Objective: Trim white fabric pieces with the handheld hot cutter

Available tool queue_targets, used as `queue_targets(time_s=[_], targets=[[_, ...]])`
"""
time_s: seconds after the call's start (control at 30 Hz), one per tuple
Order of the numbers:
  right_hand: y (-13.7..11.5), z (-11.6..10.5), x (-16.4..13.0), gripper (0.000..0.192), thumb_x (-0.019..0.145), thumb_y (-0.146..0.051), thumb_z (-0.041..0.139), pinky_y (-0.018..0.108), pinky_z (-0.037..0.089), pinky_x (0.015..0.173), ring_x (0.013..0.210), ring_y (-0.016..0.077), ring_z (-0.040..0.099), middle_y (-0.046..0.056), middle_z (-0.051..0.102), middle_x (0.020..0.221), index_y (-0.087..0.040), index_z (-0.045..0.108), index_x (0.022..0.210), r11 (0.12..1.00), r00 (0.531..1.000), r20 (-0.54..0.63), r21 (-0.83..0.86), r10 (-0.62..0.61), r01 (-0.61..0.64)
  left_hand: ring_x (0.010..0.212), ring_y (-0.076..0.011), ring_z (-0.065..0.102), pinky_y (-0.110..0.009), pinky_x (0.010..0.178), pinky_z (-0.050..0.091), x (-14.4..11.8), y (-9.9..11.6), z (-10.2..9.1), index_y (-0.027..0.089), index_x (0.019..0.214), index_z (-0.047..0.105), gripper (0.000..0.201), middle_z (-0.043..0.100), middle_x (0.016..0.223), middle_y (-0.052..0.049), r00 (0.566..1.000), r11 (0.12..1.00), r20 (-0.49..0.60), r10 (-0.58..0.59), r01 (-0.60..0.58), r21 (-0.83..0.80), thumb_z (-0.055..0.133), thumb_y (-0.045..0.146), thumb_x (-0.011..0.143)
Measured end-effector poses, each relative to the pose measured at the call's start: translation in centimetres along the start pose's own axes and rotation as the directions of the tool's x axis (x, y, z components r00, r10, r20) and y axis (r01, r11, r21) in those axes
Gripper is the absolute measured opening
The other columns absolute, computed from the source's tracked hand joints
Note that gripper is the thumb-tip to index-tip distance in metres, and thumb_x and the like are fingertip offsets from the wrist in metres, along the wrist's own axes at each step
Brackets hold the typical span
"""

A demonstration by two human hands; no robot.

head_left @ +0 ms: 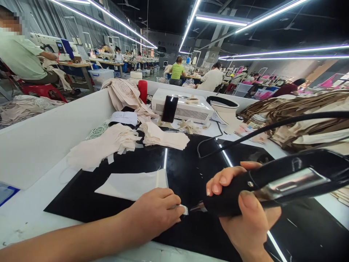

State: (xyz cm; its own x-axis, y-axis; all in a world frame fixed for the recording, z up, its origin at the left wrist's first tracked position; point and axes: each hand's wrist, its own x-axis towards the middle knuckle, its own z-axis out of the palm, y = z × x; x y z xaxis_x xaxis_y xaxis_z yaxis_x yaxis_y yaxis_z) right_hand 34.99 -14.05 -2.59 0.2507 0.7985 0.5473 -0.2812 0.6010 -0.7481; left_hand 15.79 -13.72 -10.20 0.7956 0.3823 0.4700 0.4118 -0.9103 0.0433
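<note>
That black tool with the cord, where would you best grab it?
By its thick black handle, coming from the near side, as the right hand does: fingers wrap around it, thumb on top. The metal tip points left toward the left hand, so stay behind it.

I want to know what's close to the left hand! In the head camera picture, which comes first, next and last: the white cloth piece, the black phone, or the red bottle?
From the left hand:
1. White cloth piece: flat on the black mat, just above the hand.
2. Black phone: leaning on the white machine, farther back.
3. Red bottle: farthest, behind the cloth heap, left of the phone.
</note>
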Motion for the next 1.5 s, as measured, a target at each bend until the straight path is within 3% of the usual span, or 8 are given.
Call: queue_targets(time_s=[0.27, 1.0, 1.27, 1.5], targets=[[0.5, 0.3, 0.3, 0.039, 0.084, -0.037, 0.085, 0.028, 0.058, 0.051, 0.058, 0.0137, 0.063, -0.005, 0.067, 0.077, -0.026, 0.065, 0.115, 1.0, 1.0, -0.005, 0.001, -0.006, 0.006, 0.088, -0.0184, 0.066, -0.031, 0.08, 0.057, -0.1, 0.3, -0.3, 0.011, 0.108, 0.066, 0.012, 0.07, 0.096, -0.004, 0.997, 1.0, -0.076, -0.006, 0.005, -0.012, 0.055, 0.015, 0.107], [0.7, 1.1, 0.3, 0.033, 0.086, -0.035, 0.081, 0.029, 0.056, 0.048, 0.054, 0.0143, 0.061, -0.005, 0.065, 0.073, -0.025, 0.063, 0.111, 0.999, 1.0, -0.015, -0.051, 0.012, -0.013, 0.09, -0.0178, 0.067, -0.028, 0.083, 0.059, -0.1, 0.9, -0.3, 0.011, 0.105, 0.066, 0.02, 0.068, 0.093, -0.006, 0.999, 0.998, -0.031, -0.045, 0.047, 0.053, 0.048, 0.019, 0.111], [0.1, 1.0, 0.0, 0.037, 0.082, -0.038, 0.084, 0.028, 0.056, 0.045, 0.053, 0.0142, 0.06, -0.005, 0.065, 0.072, -0.026, 0.064, 0.11, 1.0, 1.0, -0.022, -0.013, 0.01, -0.01, 0.087, -0.0176, 0.066, -0.029, 0.081, 0.057, 0.0, 0.9, -0.2, 0.009, 0.104, 0.067, 0.014, 0.066, 0.091, -0.005, 0.999, 0.996, -0.032, -0.006, 0.009, 0.089, 0.057, 0.017, 0.108], [0.3, 0.9, -0.6, 0.035, 0.085, -0.036, 0.082, 0.029, 0.056, 0.048, 0.055, 0.0146, 0.061, -0.004, 0.066, 0.073, -0.025, 0.064, 0.113, 0.999, 1.0, -0.007, -0.037, 0.025, -0.025, 0.087, -0.0174, 0.064, -0.03, 0.081, 0.057, 0.1, 0.8, -0.4, 0.009, 0.105, 0.066, 0.019, 0.067, 0.092, -0.005, 0.999, 0.997, -0.032, -0.016, 0.018, 0.076, 0.049, 0.016, 0.11]])
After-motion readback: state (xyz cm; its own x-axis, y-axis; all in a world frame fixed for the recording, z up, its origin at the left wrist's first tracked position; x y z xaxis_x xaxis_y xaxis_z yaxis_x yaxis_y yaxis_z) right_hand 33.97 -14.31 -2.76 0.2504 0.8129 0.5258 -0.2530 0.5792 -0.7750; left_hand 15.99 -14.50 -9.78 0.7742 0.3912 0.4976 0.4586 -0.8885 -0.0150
